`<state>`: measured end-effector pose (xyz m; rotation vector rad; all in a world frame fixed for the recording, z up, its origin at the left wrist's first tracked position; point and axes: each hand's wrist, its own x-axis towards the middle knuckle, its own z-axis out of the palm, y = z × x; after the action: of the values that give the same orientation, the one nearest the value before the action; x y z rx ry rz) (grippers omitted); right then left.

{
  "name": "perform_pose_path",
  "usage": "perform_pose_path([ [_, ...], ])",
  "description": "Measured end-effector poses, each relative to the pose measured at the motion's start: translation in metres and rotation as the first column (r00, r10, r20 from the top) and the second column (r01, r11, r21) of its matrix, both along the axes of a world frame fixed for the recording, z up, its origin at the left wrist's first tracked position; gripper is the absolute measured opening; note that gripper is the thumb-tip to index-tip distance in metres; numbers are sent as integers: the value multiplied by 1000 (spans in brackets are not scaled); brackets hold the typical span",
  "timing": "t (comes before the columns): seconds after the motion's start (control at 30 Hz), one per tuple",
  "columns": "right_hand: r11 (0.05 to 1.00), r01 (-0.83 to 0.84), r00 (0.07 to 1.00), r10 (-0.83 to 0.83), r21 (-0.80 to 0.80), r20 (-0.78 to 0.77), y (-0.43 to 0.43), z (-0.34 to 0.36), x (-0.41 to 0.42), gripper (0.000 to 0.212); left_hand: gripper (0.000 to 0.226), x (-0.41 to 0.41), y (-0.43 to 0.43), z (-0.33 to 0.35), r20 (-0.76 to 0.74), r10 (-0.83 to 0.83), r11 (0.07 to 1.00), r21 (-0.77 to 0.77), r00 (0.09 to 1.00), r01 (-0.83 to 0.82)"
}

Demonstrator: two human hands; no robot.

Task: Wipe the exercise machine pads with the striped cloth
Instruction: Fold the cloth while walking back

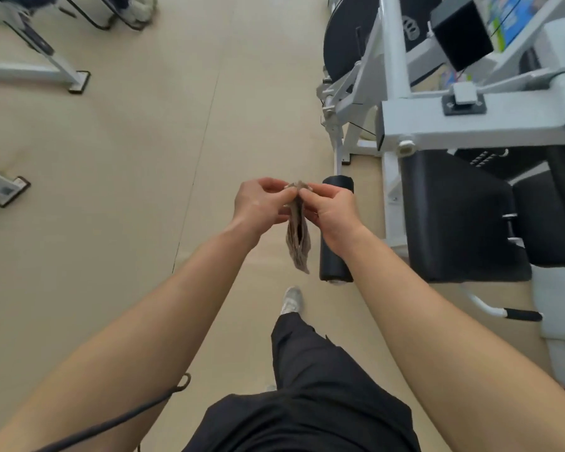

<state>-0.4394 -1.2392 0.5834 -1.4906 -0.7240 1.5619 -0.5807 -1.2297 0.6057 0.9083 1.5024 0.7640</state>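
Left grip (258, 203) and right grip (331, 212) both pinch top edge of cloth (298, 246), fingertips nearly meeting. Cloth hangs folded over floor (111, 190), long axis vertical. Roller pad (335, 262) just right of cloth, right grip nearer; seat pad (454, 216) farther right.

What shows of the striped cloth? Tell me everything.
The striped cloth looks thin, limp fabric, grey-beige with faint stripes. It hangs folded in mid-air, its top edge pinched by the left hand and the right hand, its lower corner dangling free. No pad touches it; the black roller pad shows just right of it.
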Motion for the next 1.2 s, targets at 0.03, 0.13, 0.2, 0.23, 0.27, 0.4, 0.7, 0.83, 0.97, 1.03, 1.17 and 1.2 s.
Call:
perform_pose_path([
  [0.03,1000,-26,999,26,17,19,16,0,-4,19,11,-3,17,0,-3,6,1000,-5,1000,-6],
  [0.13,995,-84,993,80,45,92,60,9,-15,17,19,-11,68,3,-33,13,1000,-15,999,-14],
  [0.2,991,-118,982,108,58,154,94,17,-21,19,22,-16,103,8,-46,6,1000,-19,999,-7],
  [0.23,989,-134,977,121,63,175,108,19,-24,18,20,-18,116,10,-51,-10,1000,-25,999,9],
  [0.27,986,-148,971,132,70,201,120,20,-26,17,20,-19,128,12,-56,-24,999,-32,998,22],
  [0.4,971,-225,933,190,84,305,186,22,-37,20,27,-30,189,21,-50,-94,993,-78,994,90],
  [0.7,960,-262,912,215,94,350,345,27,-63,16,31,-113,352,0,-115,-208,977,-67,971,202],
  [0.83,978,-184,941,147,96,306,425,44,-93,25,58,-144,424,-8,84,-412,886,-196,907,420],
  [0.97,992,10,975,-38,127,219,506,56,-116,23,20,-164,493,-1,135,-441,892,-49,887,450],
  [1.03,986,106,968,-132,127,215,542,56,-125,20,14,-172,527,3,49,-394,918,58,918,392],
  [1.17,965,234,898,-261,117,353,611,41,-131,20,12,-174,595,10,-239,-291,896,270,926,351],
  [1.2,960,253,870,-281,122,405,628,37,-130,18,11,-174,613,10,-296,-260,876,327,919,354],
])
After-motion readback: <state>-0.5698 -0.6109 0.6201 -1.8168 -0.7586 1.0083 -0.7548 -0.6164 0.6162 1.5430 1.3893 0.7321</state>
